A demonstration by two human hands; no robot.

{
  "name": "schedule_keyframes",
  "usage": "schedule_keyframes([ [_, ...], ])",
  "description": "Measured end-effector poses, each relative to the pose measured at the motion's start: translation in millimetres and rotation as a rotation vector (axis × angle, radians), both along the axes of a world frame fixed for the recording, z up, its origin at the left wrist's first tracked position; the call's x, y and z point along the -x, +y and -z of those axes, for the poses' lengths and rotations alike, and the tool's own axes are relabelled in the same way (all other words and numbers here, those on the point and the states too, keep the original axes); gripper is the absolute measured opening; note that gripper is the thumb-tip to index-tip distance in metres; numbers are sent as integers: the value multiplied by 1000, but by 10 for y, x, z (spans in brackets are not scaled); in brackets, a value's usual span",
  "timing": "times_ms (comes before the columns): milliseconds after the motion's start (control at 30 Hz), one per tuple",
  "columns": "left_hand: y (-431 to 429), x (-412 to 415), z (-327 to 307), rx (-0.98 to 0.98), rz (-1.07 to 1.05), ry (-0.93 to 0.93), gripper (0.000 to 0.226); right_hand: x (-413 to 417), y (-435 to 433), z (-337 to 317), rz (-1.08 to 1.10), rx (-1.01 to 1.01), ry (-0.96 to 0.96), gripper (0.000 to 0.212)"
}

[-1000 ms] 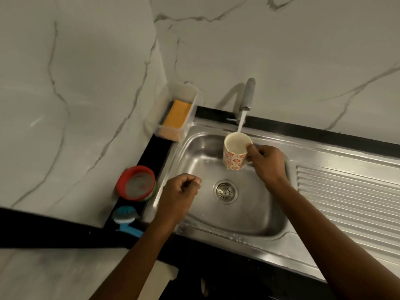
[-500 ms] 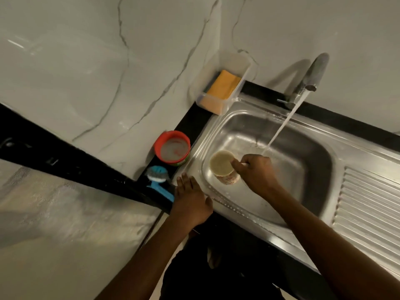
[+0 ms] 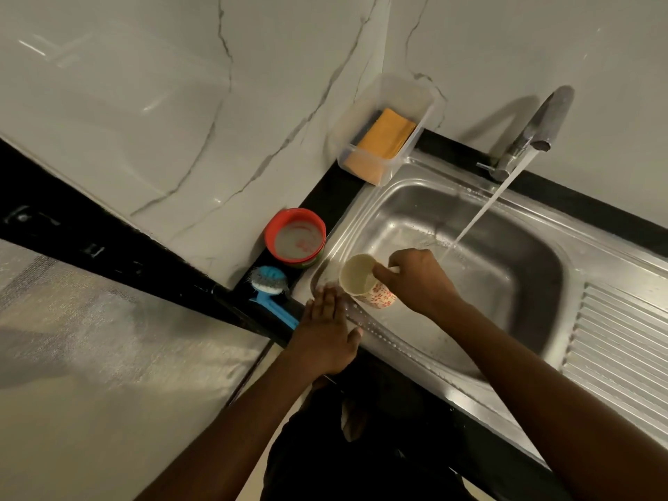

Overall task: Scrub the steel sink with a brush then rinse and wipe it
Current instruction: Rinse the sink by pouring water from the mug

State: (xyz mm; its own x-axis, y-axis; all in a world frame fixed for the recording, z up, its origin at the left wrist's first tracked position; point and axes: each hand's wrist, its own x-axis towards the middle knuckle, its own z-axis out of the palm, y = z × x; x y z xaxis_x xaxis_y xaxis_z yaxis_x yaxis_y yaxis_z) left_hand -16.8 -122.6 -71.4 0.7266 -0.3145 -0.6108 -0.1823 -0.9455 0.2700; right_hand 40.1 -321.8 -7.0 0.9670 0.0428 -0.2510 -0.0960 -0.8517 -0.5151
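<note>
The steel sink fills the right half of the view, with water running from the tap into the basin. My right hand grips a white cup with red flowers, tilted toward the sink's left rim. My left hand lies flat, fingers spread, on the front-left corner of the sink rim, just under the cup. A blue-handled brush lies on the black ledge left of the sink, close to my left hand.
A red bowl sits on the ledge behind the brush. A clear plastic box holding an orange cloth stands at the sink's back-left corner. The ribbed drainboard extends right. Marble wall behind; counter at left.
My right hand carried the cup from under the tap to the sink's left rim and tilted it. My left hand opened and settled flat on the rim. The view swung left.
</note>
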Motion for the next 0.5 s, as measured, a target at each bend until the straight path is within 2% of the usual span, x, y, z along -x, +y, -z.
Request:
schedule_keyframes([
  [67, -11, -26, -25, -10, -21, 57, 86, -23, -69, 15, 14, 25, -5, 50],
  [167, -38, -150, -65, -62, -64, 43, 91, -109, -56, 13, 32, 79, -14, 49],
  [400, -72, -461, 115, 10, 99, -187, 88, -268, 155, -22, 11, 103, -35, 48],
  [500, -86, -419, 149, 3, 95, -236, 89, -237, 29, 4, -6, 63, -10, 47],
])
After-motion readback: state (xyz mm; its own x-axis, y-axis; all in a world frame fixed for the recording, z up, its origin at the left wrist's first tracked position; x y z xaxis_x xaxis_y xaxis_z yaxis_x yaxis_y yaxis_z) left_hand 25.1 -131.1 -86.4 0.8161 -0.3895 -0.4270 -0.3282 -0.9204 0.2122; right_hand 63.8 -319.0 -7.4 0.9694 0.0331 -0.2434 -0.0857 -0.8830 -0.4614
